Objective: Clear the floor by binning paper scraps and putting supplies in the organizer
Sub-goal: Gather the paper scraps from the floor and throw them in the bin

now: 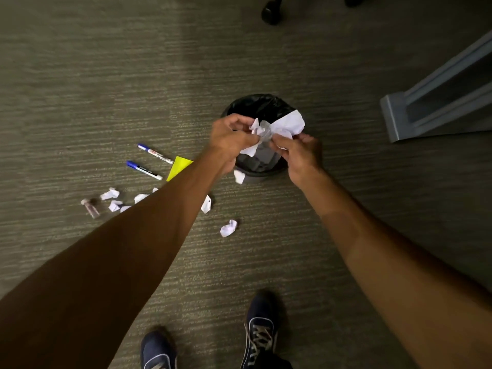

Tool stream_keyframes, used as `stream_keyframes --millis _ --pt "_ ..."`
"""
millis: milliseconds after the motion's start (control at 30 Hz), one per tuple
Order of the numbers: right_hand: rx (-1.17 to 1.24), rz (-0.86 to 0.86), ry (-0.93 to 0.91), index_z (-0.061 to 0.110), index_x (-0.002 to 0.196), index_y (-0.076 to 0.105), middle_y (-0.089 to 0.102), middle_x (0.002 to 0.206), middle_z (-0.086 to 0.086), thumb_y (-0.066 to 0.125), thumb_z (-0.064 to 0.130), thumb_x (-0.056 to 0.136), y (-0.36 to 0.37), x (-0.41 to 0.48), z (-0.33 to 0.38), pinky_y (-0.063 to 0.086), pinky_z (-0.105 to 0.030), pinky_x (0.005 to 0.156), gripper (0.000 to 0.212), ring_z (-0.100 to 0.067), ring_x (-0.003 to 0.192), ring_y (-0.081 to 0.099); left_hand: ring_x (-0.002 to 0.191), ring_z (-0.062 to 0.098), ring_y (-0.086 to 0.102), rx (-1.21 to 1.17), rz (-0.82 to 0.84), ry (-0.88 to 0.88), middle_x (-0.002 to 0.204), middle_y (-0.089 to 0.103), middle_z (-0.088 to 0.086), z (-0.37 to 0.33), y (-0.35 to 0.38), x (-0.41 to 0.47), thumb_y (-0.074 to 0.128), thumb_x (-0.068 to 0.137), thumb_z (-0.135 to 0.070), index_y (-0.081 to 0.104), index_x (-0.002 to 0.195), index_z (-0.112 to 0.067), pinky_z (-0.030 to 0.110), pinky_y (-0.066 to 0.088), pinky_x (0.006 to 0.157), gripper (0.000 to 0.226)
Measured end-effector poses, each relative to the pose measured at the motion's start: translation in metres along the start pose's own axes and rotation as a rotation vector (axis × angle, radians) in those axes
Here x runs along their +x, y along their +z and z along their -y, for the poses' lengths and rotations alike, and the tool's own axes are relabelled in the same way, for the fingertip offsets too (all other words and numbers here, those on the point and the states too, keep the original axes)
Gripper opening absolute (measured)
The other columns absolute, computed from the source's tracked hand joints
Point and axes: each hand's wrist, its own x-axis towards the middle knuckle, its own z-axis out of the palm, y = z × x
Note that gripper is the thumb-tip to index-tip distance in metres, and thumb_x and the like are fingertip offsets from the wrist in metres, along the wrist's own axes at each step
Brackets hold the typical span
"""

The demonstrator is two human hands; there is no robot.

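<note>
Both hands, left [231, 138] and right [298, 153], pinch one crumpled paper [282, 126] above the bin [259, 171]. Left of the grip lie scraps [110, 194], two markers [155, 153] and a yellow note [179, 166] on the carpet [80, 89].

White paper scraps [228, 228], blue-capped markers [155, 153], a yellow sheet [179, 166], a black-lined bin [259, 105], grey-green streaked carpet [106, 75].

Both arms are bare up to the frame edge, with no sleeves, watch or rings visible. The left hand [231, 139] and the right hand [299, 155] wear no gloves. On the feet are dark navy sneakers [262, 328] with pale laces and light trim lines. A piece of dark trouser shows at the bottom edge.
</note>
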Motion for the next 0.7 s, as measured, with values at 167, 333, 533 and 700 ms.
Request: stream_keyframes --millis 167,333,533,700 --pt "-0.253 -0.014 0.017 -0.01 0.111 0.067 0.07 0.11 -0.029 0.069 -0.011 0.081 -0.005 0.044 -0.025 0.056 -0.053 0.095 0.03 -0.04 0.101 0.07 0.064 0.011 0.069 -0.045 -0.031 -0.131 0.068 0.071 -0.006 0.019 0.011 0.029 0.072 0.071 0.02 0.07 0.078 -0.017 0.024 0.056 0.055 0.038" --pt "-0.407 0.061 0.062 -0.009 0.124 0.06 0.065 0.11 -0.018 0.057 -0.01 0.091 0.005 0.066 -0.043 0.06 -0.032 0.07 0.033 -0.031 0.094 0.066 0.071 0.023 0.071 -0.011 -0.054 -0.206 0.088 0.072 0.01 0.037 0.016 0.043 0.065 0.075 0.019 0.07 0.078 -0.016 0.033 0.062 0.065 0.035" --pt "-0.471 0.041 0.186 0.003 0.132 0.057 0.065 0.128 -0.016 0.055 0.008 0.097 0.014 0.081 -0.045 0.06 -0.04 0.079 0.035 -0.03 0.102 0.068 0.062 0.017 0.07 -0.048 -0.022 -0.255 0.067 0.073 0.001 0.043 0.021 0.049 0.056 0.089 0.0 0.067 0.081 -0.018 0.028 0.055 0.053 0.023" --pt "-0.472 0.029 0.195 0.01 0.138 0.054 0.06 0.135 -0.011 0.045 0.019 0.101 0.015 0.073 -0.037 0.058 -0.047 0.091 0.039 -0.031 0.113 0.062 0.083 0.016 0.063 -0.083 -0.013 -0.27 0.089 0.068 -0.004 0.039 0.017 0.047 0.057 0.095 -0.02 0.069 0.107 -0.02 0.026 0.049 0.064 0.017"
